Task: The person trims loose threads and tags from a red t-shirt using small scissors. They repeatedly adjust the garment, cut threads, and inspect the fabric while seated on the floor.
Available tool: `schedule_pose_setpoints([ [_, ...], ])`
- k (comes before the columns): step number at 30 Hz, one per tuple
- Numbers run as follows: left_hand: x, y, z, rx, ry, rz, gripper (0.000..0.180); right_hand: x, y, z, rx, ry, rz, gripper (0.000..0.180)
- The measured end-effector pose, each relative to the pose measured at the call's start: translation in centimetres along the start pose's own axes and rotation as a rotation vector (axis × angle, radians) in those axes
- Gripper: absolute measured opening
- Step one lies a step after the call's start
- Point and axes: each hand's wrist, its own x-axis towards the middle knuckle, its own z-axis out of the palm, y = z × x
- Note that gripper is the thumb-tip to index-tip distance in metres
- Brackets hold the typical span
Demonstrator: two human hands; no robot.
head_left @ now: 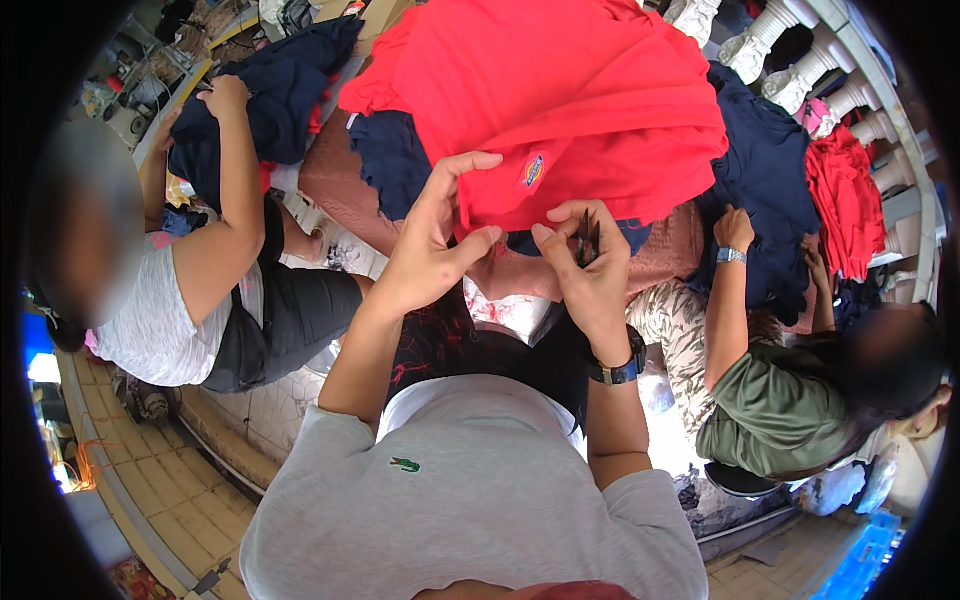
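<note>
A bright red garment (560, 75) is piled on the work surface in front of me, with a small label patch (533, 171) near its close edge. My left hand (430, 240) is closed on the garment's near left corner, thumb below the hem and index finger over the cloth. My right hand (592, 275) is closed around small dark thread snips (588, 240), blades pointing up and away. Its thumb is close to the lower hem; whether it also pinches cloth or a thread cannot be made out.
Navy cloth (385, 160) lies beneath the red garment, on a brown-covered table (335, 190). Co-workers sit left and right, each handling navy garments (270, 95). Another red garment (845, 200) hangs at the right by white balusters (780, 40). A blue crate (865, 560) stands lower right.
</note>
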Motion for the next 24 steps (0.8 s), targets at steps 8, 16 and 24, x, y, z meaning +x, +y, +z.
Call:
schedule_pose_setpoints([
  [8,0.1,-1.6,0.0,0.049,-0.003,0.175,0.087,-1.9,-0.5,1.9,0.253,-0.169,0.086,0.023],
  [16,-0.4,-0.3,-0.4,-0.123,0.021,0.083,0.083,-5.2,4.9,-1.8,-0.606,-0.450,0.169,0.019],
  [24,-0.2,0.9,0.1,-0.088,0.002,0.098,0.078,-4.5,-1.6,-0.3,-0.238,-0.127,-0.014,0.014],
])
